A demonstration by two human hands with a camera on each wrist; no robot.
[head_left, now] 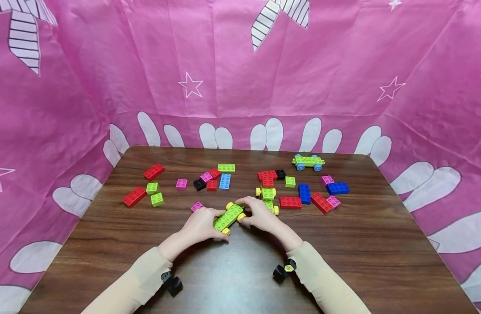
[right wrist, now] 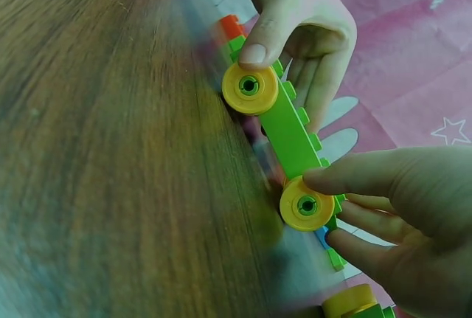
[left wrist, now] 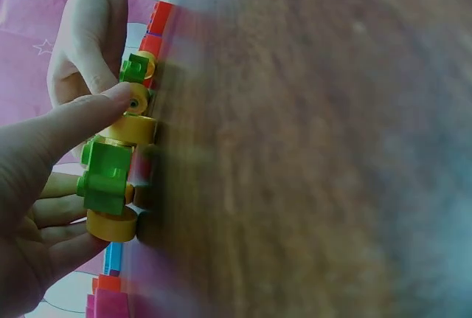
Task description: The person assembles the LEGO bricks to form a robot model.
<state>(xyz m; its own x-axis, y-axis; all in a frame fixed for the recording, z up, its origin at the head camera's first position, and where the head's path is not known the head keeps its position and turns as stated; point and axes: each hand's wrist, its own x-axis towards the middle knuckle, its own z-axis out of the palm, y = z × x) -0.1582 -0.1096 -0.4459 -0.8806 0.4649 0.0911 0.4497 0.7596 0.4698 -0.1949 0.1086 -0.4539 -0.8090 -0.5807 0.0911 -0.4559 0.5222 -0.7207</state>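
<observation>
Both hands hold a lime-green toy car base (head_left: pixel 228 217) with yellow wheels, low over the table in front of me. My left hand (head_left: pixel 201 224) grips its near left end, with the thumb at a yellow wheel (right wrist: pixel 250 89). At the far right end, my right hand (head_left: pixel 261 214) has its thumb against another yellow wheel (right wrist: pixel 307 204) and its fingers around the studded side. The base is bare of bricks on top. Just beyond the right hand sits a second green piece (head_left: pixel 268 193) with yellow wheels, partly hidden by that hand.
Loose bricks lie across the back of the brown table (head_left: pixel 358 244): red bricks (head_left: pixel 135 196) and lime bricks (head_left: pixel 156 199) at left, a light-blue brick (head_left: pixel 225 181) mid-table, blue bricks (head_left: pixel 338 188) at right. A green car base with blue wheels (head_left: pixel 308 162) stands at the back right. A pink curtain (head_left: pixel 232 61) surrounds the table.
</observation>
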